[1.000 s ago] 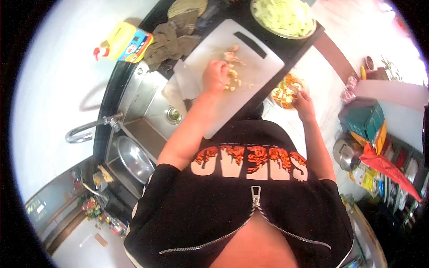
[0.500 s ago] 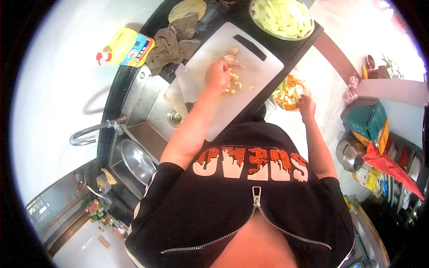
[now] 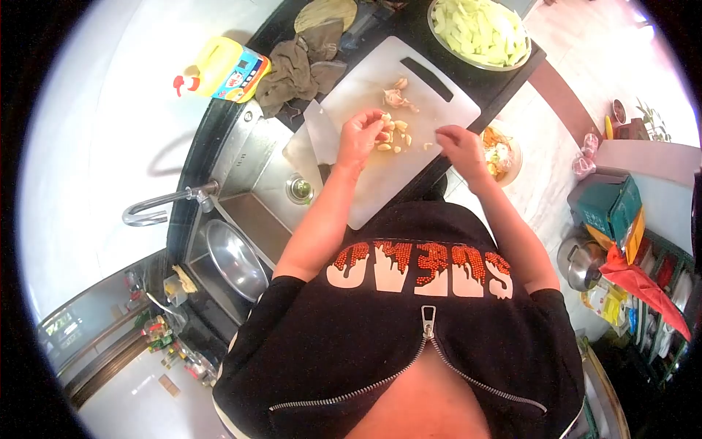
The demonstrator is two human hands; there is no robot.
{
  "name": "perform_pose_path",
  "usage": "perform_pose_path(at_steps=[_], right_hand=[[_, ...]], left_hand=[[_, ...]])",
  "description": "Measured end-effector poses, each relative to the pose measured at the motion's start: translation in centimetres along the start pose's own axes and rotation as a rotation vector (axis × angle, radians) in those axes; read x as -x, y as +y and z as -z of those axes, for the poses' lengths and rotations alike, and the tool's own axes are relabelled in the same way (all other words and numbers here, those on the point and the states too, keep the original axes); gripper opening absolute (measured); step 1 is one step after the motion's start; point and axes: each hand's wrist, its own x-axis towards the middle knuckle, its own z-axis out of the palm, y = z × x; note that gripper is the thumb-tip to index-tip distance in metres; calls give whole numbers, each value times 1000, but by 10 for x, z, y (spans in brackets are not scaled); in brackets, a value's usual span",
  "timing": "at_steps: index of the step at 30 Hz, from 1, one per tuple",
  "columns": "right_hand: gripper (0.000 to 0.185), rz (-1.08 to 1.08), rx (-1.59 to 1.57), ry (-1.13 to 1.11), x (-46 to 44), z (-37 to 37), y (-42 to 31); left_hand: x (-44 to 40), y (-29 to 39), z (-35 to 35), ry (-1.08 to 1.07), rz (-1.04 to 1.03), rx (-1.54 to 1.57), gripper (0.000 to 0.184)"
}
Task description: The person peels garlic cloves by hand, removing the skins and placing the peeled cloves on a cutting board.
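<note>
Above the white cutting board (image 3: 395, 66), my left hand (image 3: 358, 139) pinches what looks like a garlic clove (image 3: 386, 118) at its fingertips. Peeled garlic cloves (image 3: 398, 137) lie on the board beside those fingers. Farther up sit unpeeled garlic cloves and skins (image 3: 398, 95). My right hand (image 3: 462, 150) is at the board's right edge with its fingers curled together; anything in them is too small to make out. Below it, partly hidden by the hand and wrist, a round container of peels and scraps (image 3: 501, 155) stands off the counter. A knife (image 3: 319, 128) lies along the board's left side.
A bowl of sliced pale-green vegetable (image 3: 479, 33) stands at the counter's far right. Left of the board are a sink (image 3: 248, 172), a faucet (image 3: 172, 201) and a metal basin (image 3: 235, 260). Brown cloths (image 3: 292, 69) and a yellow detergent jug (image 3: 230, 69) sit behind.
My right hand has moved from the scrap container up and left to the board's edge. My left hand's fingers have lifted and now extend around a clove. The view has shifted slightly.
</note>
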Motion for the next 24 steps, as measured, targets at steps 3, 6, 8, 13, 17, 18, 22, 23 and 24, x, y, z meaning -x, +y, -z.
perform_pose_path(at_steps=[3, 6, 8, 13, 17, 18, 22, 23, 24], right_hand=[[25, -84, -92, -87, -2, -22, -34], [24, -38, -88, -103, -13, -35, -37], [24, -13, -87, -116, -16, -37, -42], [18, 18, -115, -134, -21, -41, -36], [13, 25, -24, -120, -23, -45, -29], [12, 54, 28, -110, -22, -46, -31], [9, 233, 192, -30, -18, -46, -37], [8, 293, 221, -2, -17, -47, -36], [8, 304, 232, -11, -17, -47, -35]], left_hand=[[10, 7, -11, -13, -19, -13, 15], [16, 7, -14, -50, -54, -34, 14], [19, 9, -16, -69, -67, -67, 14], [23, 11, -20, -90, -53, -72, 14], [22, 6, -23, -75, -51, -48, 14], [22, 5, -24, -72, -56, -57, 14], [22, 6, -26, -65, -63, -88, 13], [22, 7, -27, -63, -61, -95, 13], [23, 7, -27, -63, -60, -102, 13]])
